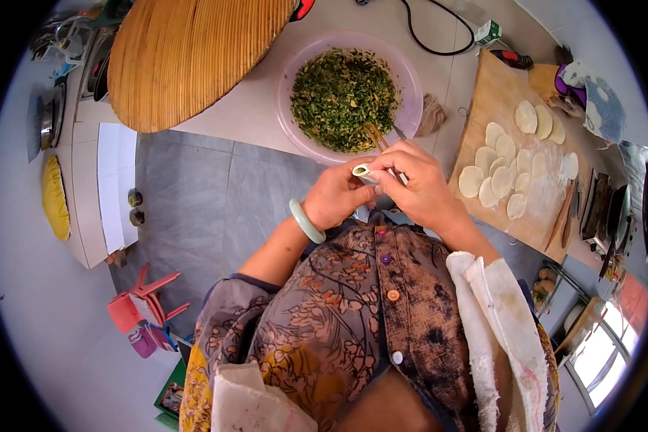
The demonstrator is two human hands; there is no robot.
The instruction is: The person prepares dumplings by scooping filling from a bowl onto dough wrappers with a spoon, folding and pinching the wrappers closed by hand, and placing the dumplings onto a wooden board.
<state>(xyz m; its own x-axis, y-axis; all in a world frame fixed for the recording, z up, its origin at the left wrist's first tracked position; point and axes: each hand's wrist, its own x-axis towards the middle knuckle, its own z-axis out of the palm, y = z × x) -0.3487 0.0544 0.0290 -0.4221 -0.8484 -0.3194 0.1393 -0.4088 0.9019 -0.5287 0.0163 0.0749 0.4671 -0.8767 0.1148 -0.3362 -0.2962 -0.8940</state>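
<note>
My left hand [330,196], with a pale green bangle [307,221] on its wrist, is closed around a dumpling [361,171]. Its folded wrapper gapes at one end, where a bit of green filling shows. The fingers of my right hand [423,189] pinch the wrapper's edge. Tucked in that same hand are wooden chopsticks [376,137], their tips pointing toward the bowl. Just beyond my hands stands a pinkish plastic bowl [412,90] of chopped green filling [344,99]. A grey utensil end [399,132] shows at its near rim, partly hidden.
At right, a floured wooden board [475,155] carries several round dough wrappers [502,180] and a wooden rolling pin [559,214]. A large round reed tray [194,57] overhangs the counter at upper left. A black cable [439,52] lies at the back. A pink stool [147,299] stands lower left.
</note>
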